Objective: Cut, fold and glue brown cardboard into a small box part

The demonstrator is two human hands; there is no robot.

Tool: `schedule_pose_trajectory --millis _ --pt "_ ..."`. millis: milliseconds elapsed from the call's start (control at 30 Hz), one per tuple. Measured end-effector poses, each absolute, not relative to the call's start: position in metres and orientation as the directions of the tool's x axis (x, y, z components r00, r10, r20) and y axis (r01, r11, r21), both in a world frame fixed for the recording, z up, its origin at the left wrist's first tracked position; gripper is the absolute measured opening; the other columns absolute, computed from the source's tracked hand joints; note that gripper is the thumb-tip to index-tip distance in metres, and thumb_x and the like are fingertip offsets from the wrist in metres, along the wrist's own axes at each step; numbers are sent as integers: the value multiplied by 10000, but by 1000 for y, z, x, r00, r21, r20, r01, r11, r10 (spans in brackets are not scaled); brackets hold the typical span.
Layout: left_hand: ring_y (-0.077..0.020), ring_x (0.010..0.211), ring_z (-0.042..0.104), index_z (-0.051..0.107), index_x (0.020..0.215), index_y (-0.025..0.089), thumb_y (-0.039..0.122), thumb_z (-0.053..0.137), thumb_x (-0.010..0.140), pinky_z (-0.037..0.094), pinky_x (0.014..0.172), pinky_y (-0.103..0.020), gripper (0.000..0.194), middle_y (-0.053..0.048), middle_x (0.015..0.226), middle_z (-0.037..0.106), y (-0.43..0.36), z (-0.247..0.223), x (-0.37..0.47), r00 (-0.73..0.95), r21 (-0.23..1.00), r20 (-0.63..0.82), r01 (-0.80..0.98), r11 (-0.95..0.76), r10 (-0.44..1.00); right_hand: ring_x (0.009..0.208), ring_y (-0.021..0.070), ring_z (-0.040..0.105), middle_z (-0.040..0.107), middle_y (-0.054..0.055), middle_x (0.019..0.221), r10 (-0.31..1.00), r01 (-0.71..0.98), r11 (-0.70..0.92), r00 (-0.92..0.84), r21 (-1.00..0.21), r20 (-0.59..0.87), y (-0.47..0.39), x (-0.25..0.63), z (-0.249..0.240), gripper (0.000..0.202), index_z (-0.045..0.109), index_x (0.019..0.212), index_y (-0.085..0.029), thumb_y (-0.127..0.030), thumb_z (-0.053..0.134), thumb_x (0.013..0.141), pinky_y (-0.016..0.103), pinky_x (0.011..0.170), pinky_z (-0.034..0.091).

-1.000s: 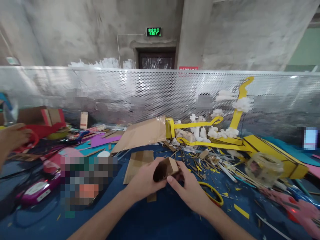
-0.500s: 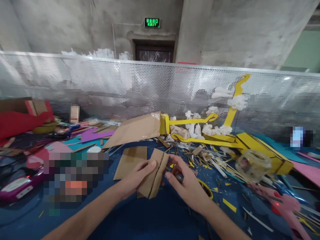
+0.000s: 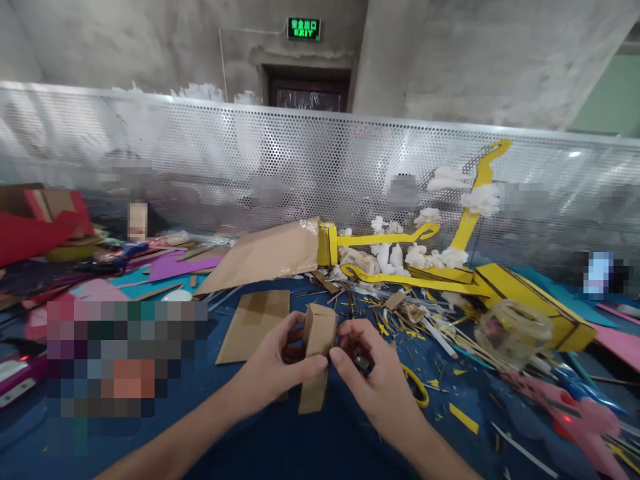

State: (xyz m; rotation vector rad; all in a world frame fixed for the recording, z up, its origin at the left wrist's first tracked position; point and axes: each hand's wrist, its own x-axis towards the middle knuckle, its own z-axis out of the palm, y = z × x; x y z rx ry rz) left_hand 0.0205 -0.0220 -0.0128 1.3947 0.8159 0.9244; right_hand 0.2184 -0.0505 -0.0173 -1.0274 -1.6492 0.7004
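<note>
One folded cardboard piece [image 3: 321, 332], narrow and brown, held tilted above the blue tabletop [image 3: 300, 455], between the two hands. One left hand [image 3: 273, 363], thumb across the near face, fingers behind, pinching the piece. One right hand [image 3: 370, 377], fingers curled, thumb tip at the piece's right edge; a small dark item [image 3: 363, 363] sits partly hidden beneath the fingers, and whether it is gripped cannot be told. One flat cardboard sheet [image 3: 253, 327], lying beyond the left hand. One yellow ring handle [image 3: 424, 393], just beside the right hand. Farther right: one clear jar [image 3: 515, 331], one pink glue gun [image 3: 583, 420], one yellow strip [image 3: 464, 419]. Behind, one perforated metal panel [image 3: 300, 160].
</note>
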Motion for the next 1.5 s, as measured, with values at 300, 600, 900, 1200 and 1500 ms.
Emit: schedule_pose_trajectory --millis 300,600,900,1200,1500 --pt "-267 1023 729 543 1280 253 428 825 811 580 867 -366 575 -84 1274 711 -22 -15 17 407 960 135 172 -221 903 666 174 561 622 0 746 859 406 496 -102 -768 501 -48 222 -16 134 584 813 -246 -213 545 937 266 620 462" --pt "-267 1037 733 546 1259 218 423 768 867 577 865 -359 495 -99 1275 712 -25 -3 19 417 965 116 167 -201 902 634 143 465 522 -33 707 925 269 378 -71 -886 373 -47 222 -16 171 570 799 -221 -273 549 960 244 579 380" --pt "-286 1084 710 541 1237 216 463 749 880 557 894 -380 482 -107 1271 701 -23 -11 18 431 980 99 114 -163 897 630 155 492 545 -28 702 944 252 321 -3 -913 331 -44 225 -19 217 609 816 -221 -374 576 966 257 575 379" --pt "-227 867 687 469 1288 240 521 732 880 538 749 -335 560 -42 1014 723 -21 -13 17 400 993 36 92 -79 916 609 148 493 532 -34 678 946 169 306 57 -937 320 -38 228 -23 244 596 808 -228 -393 564 984 258 541 367" --pt "-308 1202 610 462 1335 218 523 717 884 490 999 -424 602 -106 1254 664 -18 -9 19 309 966 180 124 -227 934 580 135 511 545 -35 670 938 111 340 29 -934 345 -41 225 -24 216 596 783 -228 -320 560 975 244 529 400"
